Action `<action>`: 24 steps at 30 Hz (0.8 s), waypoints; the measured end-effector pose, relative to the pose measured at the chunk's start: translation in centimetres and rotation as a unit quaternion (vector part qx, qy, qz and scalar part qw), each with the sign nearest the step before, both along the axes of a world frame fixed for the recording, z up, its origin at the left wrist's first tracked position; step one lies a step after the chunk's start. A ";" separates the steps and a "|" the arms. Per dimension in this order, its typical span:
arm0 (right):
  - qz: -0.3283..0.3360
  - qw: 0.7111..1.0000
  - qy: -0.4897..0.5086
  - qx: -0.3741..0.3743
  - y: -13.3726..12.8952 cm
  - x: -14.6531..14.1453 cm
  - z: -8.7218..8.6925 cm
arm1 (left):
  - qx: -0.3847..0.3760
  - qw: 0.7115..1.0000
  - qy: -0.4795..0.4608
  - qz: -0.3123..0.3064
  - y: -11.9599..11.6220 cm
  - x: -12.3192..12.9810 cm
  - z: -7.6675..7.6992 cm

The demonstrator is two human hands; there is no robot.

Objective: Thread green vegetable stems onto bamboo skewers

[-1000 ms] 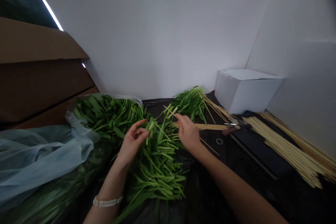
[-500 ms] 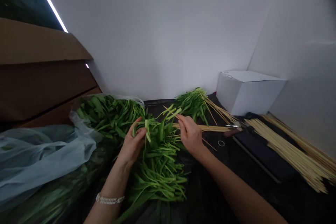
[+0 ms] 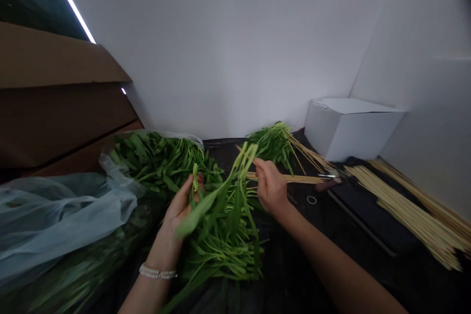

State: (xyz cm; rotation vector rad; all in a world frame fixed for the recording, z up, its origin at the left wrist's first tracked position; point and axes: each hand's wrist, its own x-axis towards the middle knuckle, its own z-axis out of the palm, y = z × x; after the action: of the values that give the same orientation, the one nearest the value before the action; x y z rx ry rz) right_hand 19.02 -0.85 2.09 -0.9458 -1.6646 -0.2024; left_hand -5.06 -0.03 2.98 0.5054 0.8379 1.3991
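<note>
My right hand (image 3: pixel 271 184) is closed around a thin wooden skewer, whose tip (image 3: pixel 239 147) pokes out beyond several leafy green stems (image 3: pixel 245 159) hanging from it. My left hand (image 3: pixel 184 201), with a beaded bracelet on the wrist, pinches another green stem (image 3: pixel 195 174) between thumb and fingers. Long leaves from the skewered stems droop between both hands. Under them lies a pile of loose leafy greens (image 3: pixel 228 255) with the cut ends pointing right.
A plastic bag (image 3: pixel 117 196) of greens stands at left before a cardboard box (image 3: pixel 55 122). Behind are finished skewers of greens (image 3: pixel 274 144). On the right are a white box (image 3: pixel 349 130), a dark flat case (image 3: pixel 368 221), bare skewers (image 3: pixel 405 216), scissors (image 3: pixel 327 179) and a ring (image 3: pixel 311 200).
The stems on the skewer have swung upright, with their leaves now hanging toward me. My left hand has shifted slightly left and holds its stem more upright.
</note>
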 end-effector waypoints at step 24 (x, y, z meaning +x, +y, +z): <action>0.013 0.953 -0.289 -0.090 -0.3 -1.8 -2.1 | 0.048 0.986 0.152 0.048 -0.8 1.8 -0.5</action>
State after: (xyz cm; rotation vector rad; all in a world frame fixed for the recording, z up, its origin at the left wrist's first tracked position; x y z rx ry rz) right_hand 17.22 -1.16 0.03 -1.0643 -2.2641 -0.3378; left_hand -3.26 -0.88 2.49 0.7757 1.0550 1.4777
